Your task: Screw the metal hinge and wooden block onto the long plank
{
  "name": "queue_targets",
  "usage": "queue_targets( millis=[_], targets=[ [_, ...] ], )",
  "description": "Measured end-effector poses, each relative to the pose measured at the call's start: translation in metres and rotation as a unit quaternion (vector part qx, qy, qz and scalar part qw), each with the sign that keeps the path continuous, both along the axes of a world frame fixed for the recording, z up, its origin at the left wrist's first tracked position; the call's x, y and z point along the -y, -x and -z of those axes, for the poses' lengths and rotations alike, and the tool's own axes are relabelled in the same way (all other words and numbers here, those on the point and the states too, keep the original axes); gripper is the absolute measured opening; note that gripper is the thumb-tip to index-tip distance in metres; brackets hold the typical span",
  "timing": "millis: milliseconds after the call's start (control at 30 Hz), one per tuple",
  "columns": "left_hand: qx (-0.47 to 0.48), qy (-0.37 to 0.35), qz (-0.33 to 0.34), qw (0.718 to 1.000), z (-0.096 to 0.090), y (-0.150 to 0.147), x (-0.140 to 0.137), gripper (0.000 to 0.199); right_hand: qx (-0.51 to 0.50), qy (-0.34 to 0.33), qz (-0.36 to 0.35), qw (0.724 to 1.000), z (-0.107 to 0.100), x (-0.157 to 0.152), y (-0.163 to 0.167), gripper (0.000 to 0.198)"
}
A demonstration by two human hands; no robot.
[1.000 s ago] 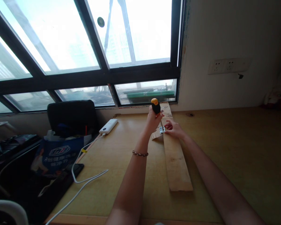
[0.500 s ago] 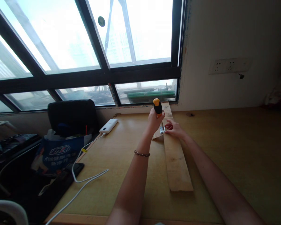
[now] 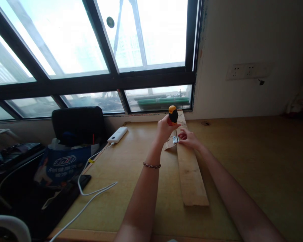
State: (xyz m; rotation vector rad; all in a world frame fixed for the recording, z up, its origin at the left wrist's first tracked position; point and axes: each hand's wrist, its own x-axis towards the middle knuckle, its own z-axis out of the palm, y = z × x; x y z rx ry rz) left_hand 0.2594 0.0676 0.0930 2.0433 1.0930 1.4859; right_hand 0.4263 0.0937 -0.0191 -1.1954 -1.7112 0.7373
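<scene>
My left hand is closed around a screwdriver with a yellow and black handle. The handle points up and the shaft runs down toward a silver metal hinge. That hinge lies at the left edge of a long wooden board. A shorter piece of wood sits under the hinge's left side. My right hand rests on the board, thumb and fingers pinched at the hinge's right side. Whether a screw is between those fingertips is too small to see.
A white power bank with a white cable lies on the left of the table. Beyond the left edge stand a black chair and a blue bag. A window and wall border the far side.
The screwdriver's handle has shifted slightly to the right, and my left hand has turned a little with it. My right hand stays at the hinge.
</scene>
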Motion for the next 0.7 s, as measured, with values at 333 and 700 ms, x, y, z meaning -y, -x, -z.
queue_targets(
  millis=[333, 700],
  targets=[
    [0.046, 0.060, 0.143, 0.987, 0.017, -0.004, -0.013, 0.030, -0.002, 0.000, -0.010, 1.000, 0.001, 0.000, -0.001, 0.065],
    [0.016, 0.045, 0.161, 0.986, 0.023, -0.009, -0.012, 0.026, 0.008, -0.007, -0.015, 1.000, -0.001, 0.001, -0.001, 0.062]
  ],
)
